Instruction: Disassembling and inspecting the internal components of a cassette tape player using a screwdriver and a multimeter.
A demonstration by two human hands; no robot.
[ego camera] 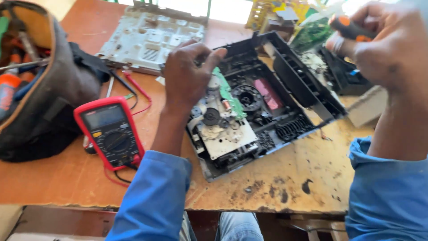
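Left hand [189,73] braces the opened black chassis [267,105] on the counter [276,187]; right hand [383,42], grip closed on the orange-handled screwdriver [350,29], should descend squarely.

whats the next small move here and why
Probably bring the screwdriver in the right hand down to the drive mechanism: the left hand rests on it inside the opened black case, while the tool is raised clear of it.

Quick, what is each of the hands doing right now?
Left hand: open, fingers resting on the opened black device.
Right hand: closed around an orange-and-black screwdriver handle.
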